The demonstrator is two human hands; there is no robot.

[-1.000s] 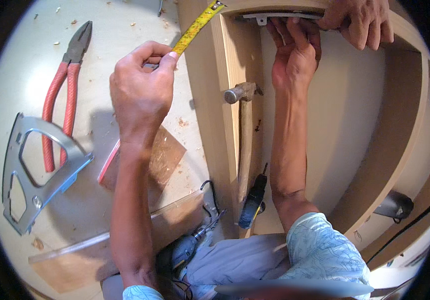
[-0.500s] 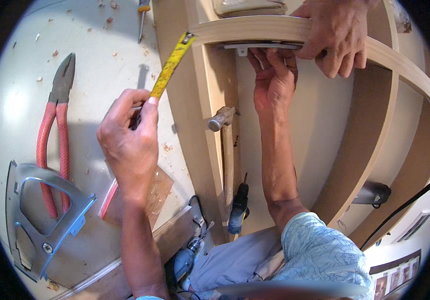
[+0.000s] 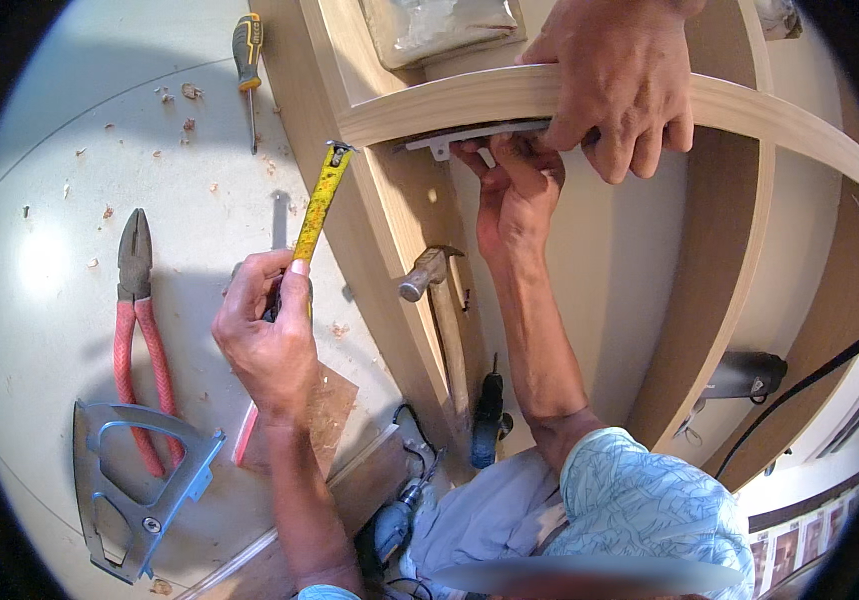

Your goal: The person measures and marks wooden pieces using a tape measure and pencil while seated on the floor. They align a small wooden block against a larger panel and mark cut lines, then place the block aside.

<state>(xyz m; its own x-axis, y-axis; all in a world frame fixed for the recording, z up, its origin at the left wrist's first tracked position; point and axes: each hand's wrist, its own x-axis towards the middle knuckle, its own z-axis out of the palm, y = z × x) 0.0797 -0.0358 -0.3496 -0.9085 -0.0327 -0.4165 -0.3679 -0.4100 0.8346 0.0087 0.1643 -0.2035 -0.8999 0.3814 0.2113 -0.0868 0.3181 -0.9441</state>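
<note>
Presses or pinches a thin pale metal strip [image 3: 441, 149] with the right hand [image 3: 520, 205], bent fingers up under a curved wooden rail [image 3: 430, 105]; cannot tell which, with fingertips partly hidden. Pinches a yellow tape measure [image 3: 320, 205] in the left hand [image 3: 275, 340], thumb laid over the blade, hooked end near the rail's left end.

Compared with half a second ago, shows the rail and tape lower in view, with the same hold in both hands: suggests a shift of the head, so probably no change to the strip's place under the rail.

Just right of the strip, another person's hand [image 3: 625, 95] draped over the rail, fingers bent down.

Shows smooth pale grain on the rail, a small tab on the strip, dark smudges along the tape. Lower down, a hammer [image 3: 428, 270] with a worn wooden handle, a dark drill [image 3: 488, 420] and a blue drill [image 3: 395, 520]. To the left, pliers [image 3: 135, 285] with textured red grips, a yellow-and-black screwdriver [image 3: 249, 60], curled wood shavings [image 3: 191, 91], and a silvery metal frame [image 3: 152, 524] with rounded cut-outs.
</note>
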